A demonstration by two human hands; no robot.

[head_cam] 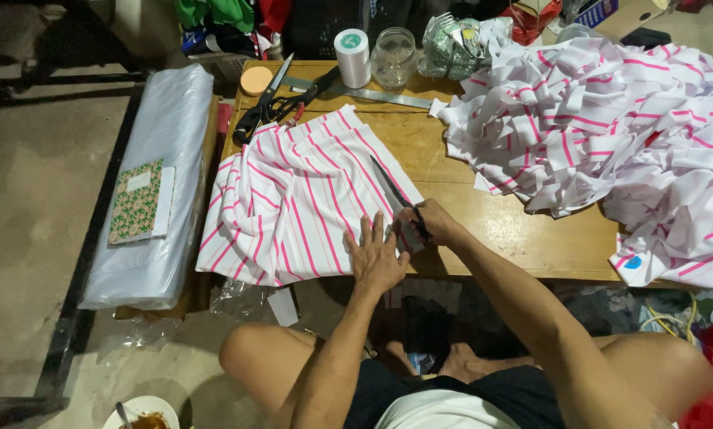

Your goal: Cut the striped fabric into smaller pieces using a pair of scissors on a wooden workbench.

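Head view, largest first:
- One wooden surface carries the work.
- One big heap of cut striped strips covers its right side.
- One plastic-wrapped roll lies left of the surface, with one notebook on top.
- One folded striped cloth lies at the surface's left front.
- Two hands: left hand is flat, fingers spread, pressing the cloth's near edge; right hand is clamped on scissors, blades in the cloth.
- Two more scissors rest at the back.
- One ruler, one thread spool, one jar.
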